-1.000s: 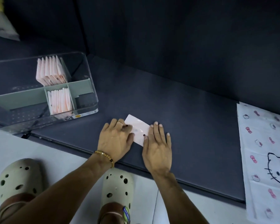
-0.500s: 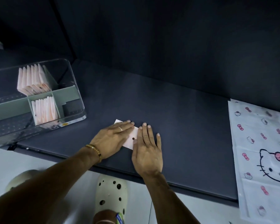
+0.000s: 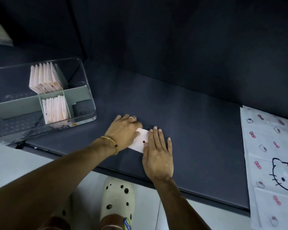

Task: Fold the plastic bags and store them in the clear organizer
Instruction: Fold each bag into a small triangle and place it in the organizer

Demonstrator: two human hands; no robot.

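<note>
A small folded white plastic bag (image 3: pixel 140 139) lies flat on the dark mat (image 3: pixel 198 130), near its front edge. My left hand (image 3: pixel 123 131) lies over the bag's left part with fingers spread, pressing down. My right hand (image 3: pixel 158 153) lies flat beside it, its fingers on the bag's right edge. The clear organizer (image 3: pixel 83 90) stands at the left on the mat. Two of its green-divided compartments hold several folded pinkish bags (image 3: pixel 46 78) standing upright, and another stack (image 3: pixel 56 109) in front.
A flat white cartoon-cat printed plastic bag (image 3: pixel 271 163) lies at the mat's right end. A dark wall rises behind the mat. Pale floor and my cream clogs (image 3: pixel 117 196) are below the mat's front edge.
My left hand has slid leftward across the folded bag, uncovering more of its middle. My right hand stays flat on the right edge. The view has shifted slightly.
</note>
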